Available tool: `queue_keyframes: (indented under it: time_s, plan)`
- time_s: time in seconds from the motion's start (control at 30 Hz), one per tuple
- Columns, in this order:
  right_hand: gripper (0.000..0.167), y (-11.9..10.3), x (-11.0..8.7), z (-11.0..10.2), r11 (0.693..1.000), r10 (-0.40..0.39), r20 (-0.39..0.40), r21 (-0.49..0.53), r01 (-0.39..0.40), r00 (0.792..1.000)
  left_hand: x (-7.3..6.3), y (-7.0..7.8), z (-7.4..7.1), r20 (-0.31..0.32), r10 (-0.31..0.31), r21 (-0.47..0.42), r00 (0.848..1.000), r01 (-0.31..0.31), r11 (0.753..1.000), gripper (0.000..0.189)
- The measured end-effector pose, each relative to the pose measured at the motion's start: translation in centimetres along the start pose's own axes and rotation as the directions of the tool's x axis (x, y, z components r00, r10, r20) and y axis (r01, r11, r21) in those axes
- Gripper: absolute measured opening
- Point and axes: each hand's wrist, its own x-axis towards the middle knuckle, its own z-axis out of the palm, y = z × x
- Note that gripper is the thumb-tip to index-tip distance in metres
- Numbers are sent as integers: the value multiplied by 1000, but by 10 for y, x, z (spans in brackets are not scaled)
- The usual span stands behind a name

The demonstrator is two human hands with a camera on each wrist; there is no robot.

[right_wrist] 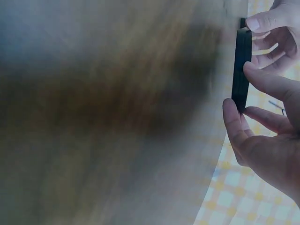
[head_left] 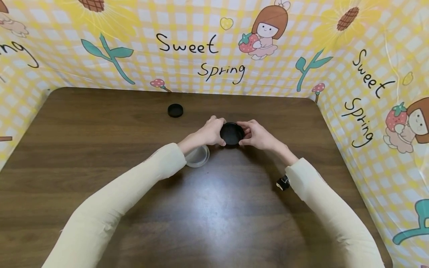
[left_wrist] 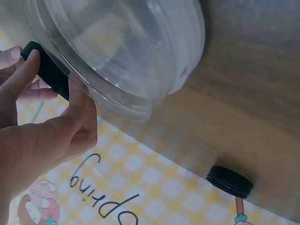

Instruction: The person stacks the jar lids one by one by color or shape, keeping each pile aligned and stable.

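A round black lid (head_left: 232, 134) is held between both hands, above the middle of the table. My left hand (head_left: 212, 132) grips its left edge, thumb toward the near side. On the opposite edge, my right hand (head_left: 257, 136) pinches it between thumb and fingers. The right wrist view shows the lid (right_wrist: 241, 70) edge-on, with fingertips from both hands against it. Below the left wrist, partly covered by the sleeve, stands a clear round plastic tub (head_left: 198, 158); it looms large in the left wrist view.
A smaller black round lid (head_left: 175, 110) lies toward the back left of the brown wooden table (head_left: 100, 123). Patterned cloth (head_left: 201, 22) rises behind the table and along its sides. A small black device (head_left: 283, 183) sits at the right cuff.
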Motion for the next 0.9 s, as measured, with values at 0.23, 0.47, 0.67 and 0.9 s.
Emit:
queue_keyframes:
  time_s: [0.23,0.47,0.67,0.9]
  plan:
    - [73,-9,-20,14,999,19,-88,51,-14,996,-20,10,1,4,16,48,1000,-16,999,70]
    - [73,-13,-35,25,997,34,-125,78,-24,992,-31,15,6,15,27,30,1000,-27,999,69]
    - [72,-9,-43,30,998,18,-98,68,-12,995,-37,17,14,16,52,44,999,-53,998,66]
    - [71,-2,-52,30,995,-35,-106,88,44,994,-42,19,23,-13,59,4,998,-59,998,65]
